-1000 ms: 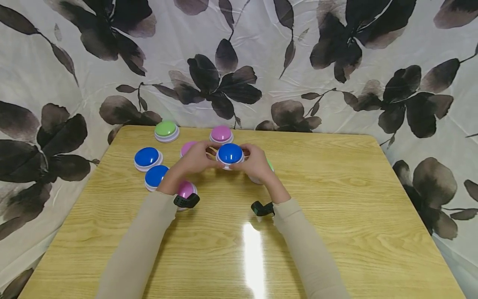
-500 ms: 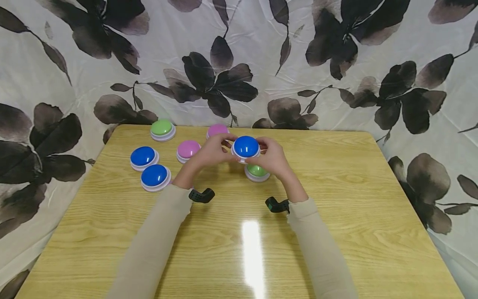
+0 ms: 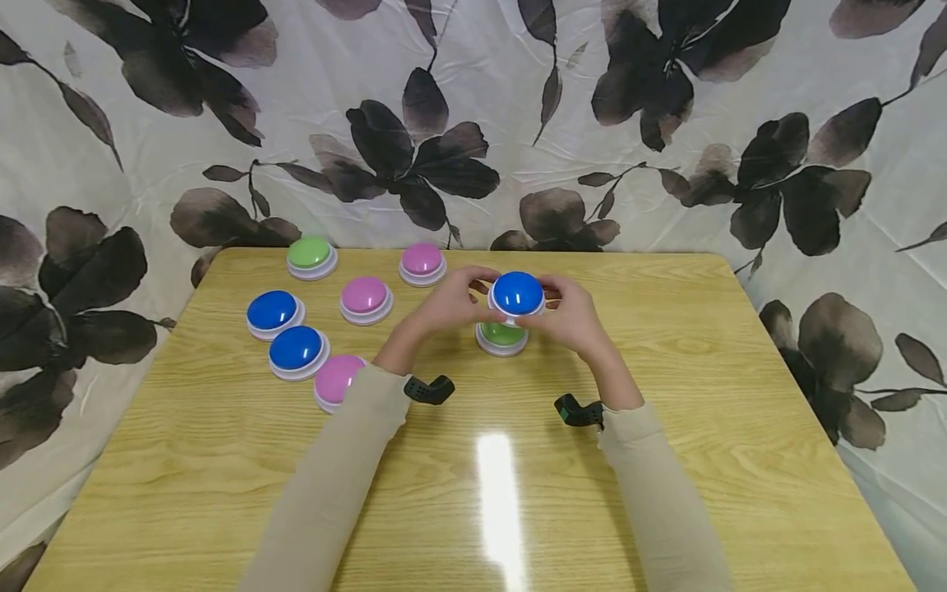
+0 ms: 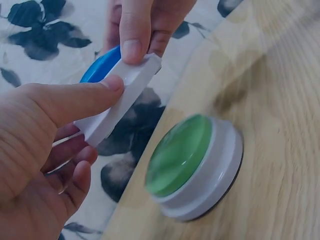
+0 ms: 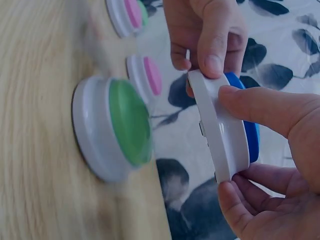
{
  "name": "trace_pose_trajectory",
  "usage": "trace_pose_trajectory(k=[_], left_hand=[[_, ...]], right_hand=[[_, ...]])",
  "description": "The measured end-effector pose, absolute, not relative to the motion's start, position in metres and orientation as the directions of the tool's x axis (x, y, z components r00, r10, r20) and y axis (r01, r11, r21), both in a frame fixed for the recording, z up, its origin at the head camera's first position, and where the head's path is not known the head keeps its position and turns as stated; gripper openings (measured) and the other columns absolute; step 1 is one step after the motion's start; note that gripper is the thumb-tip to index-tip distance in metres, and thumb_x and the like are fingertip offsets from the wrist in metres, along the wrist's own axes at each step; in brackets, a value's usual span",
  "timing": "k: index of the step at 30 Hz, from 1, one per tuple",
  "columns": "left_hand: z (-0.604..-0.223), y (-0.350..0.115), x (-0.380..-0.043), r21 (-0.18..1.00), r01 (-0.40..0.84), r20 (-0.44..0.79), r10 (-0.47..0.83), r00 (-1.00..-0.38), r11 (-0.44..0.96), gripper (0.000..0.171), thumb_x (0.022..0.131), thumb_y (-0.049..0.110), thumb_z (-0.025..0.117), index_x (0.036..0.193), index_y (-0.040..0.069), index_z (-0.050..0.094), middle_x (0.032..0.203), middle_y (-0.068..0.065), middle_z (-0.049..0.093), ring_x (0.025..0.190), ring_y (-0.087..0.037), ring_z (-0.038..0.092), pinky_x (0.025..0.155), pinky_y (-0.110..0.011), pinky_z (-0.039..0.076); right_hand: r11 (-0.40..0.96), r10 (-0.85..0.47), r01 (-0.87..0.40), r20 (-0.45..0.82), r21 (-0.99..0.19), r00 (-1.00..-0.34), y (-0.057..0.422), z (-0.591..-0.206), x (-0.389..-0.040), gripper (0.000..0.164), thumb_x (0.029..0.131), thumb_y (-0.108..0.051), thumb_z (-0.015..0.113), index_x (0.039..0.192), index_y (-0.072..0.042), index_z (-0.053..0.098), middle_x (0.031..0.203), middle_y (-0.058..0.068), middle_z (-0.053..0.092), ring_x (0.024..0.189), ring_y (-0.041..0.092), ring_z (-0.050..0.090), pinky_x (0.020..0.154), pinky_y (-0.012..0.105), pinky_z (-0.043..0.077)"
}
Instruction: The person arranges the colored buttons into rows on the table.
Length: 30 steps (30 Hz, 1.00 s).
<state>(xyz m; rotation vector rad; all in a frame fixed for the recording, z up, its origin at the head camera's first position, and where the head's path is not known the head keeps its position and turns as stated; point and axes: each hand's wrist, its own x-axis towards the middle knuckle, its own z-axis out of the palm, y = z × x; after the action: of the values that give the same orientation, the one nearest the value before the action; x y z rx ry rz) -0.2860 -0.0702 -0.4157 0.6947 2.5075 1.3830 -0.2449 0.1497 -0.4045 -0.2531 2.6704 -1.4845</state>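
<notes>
Between both hands a blue push button (image 3: 517,293) with a white base is held up off the table. My left hand (image 3: 457,299) grips its left side, thumb on the white rim, as the left wrist view shows. From the other side my right hand (image 3: 571,314) grips the same base, thumb on top of the rim and fingers beneath in the right wrist view. A green push button (image 3: 501,334) stands on the table just below and in front, apart from the held one in both wrist views; in the head view the blue one partly covers it.
On the left of the wooden table (image 3: 666,460) stand a green button (image 3: 308,252), two blue ones (image 3: 271,311), and pink ones (image 3: 364,294). The left sleeve (image 3: 348,460) partly covers the nearest pink button (image 3: 339,379). A floral cloth (image 3: 547,164) hangs behind the table.
Both hands have carried the blue button to the right, from near the pink buttons to above the green one. The pink buttons on the left are more uncovered now.
</notes>
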Motion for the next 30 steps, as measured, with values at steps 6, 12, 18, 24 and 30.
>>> trace_pose_trajectory(k=[6,12,18,24,30], left_hand=[[-0.421,-0.052,-0.285,0.823,0.304,0.036,0.49,-0.871,0.48,0.068,0.075,0.025,0.086,0.133,0.004,0.057,0.129,-0.008,0.058,0.108,-0.022,0.055,0.085,-0.031,0.051],[-0.429,-0.033,-0.286,0.813,0.298,0.012,0.497,-0.868,0.501,0.069,0.075,0.025,0.086,0.134,0.004,0.056,0.13,-0.008,0.057,0.109,-0.021,0.055,0.086,-0.029,0.051],[-0.438,-0.019,-0.289,0.795,0.32,0.011,0.515,-0.857,0.515,0.069,0.075,0.028,0.086,0.133,0.005,0.057,0.128,-0.007,0.059,0.108,-0.019,0.056,0.083,-0.028,0.051],[-0.441,-0.009,-0.293,0.783,0.32,-0.009,0.524,-0.852,0.534,0.069,0.075,0.032,0.085,0.133,0.005,0.057,0.128,-0.006,0.058,0.107,-0.019,0.056,0.085,-0.029,0.051],[-0.441,-0.001,-0.294,0.781,0.283,-0.061,0.519,-0.852,0.556,0.07,0.076,0.031,0.085,0.134,0.005,0.056,0.128,-0.005,0.058,0.108,-0.018,0.055,0.087,-0.03,0.05]], right_hand=[[0.524,-0.168,-0.104,0.017,-0.845,-0.986,0.166,-0.411,-0.242,0.071,0.075,-0.021,0.086,0.134,-0.001,0.052,0.128,0.015,0.055,0.111,0.031,0.053,0.096,0.045,0.046],[0.542,-0.15,-0.081,-0.001,-0.836,-0.989,0.181,-0.417,-0.238,0.071,0.076,-0.021,0.085,0.135,-0.001,0.05,0.129,0.017,0.053,0.112,0.033,0.053,0.095,0.047,0.046],[0.548,-0.122,-0.05,-0.021,-0.835,-0.992,0.192,-0.422,-0.237,0.073,0.076,-0.021,0.085,0.136,-0.001,0.049,0.13,0.017,0.052,0.114,0.033,0.052,0.096,0.047,0.046],[0.567,-0.101,-0.028,-0.037,-0.823,-0.994,0.201,-0.428,-0.237,0.075,0.076,-0.022,0.085,0.138,-0.001,0.047,0.131,0.018,0.051,0.114,0.034,0.052,0.097,0.047,0.046],[0.566,-0.091,-0.003,-0.059,-0.824,-0.994,0.206,-0.432,-0.237,0.074,0.077,-0.021,0.084,0.138,0.001,0.047,0.13,0.019,0.052,0.114,0.035,0.052,0.096,0.048,0.046]])
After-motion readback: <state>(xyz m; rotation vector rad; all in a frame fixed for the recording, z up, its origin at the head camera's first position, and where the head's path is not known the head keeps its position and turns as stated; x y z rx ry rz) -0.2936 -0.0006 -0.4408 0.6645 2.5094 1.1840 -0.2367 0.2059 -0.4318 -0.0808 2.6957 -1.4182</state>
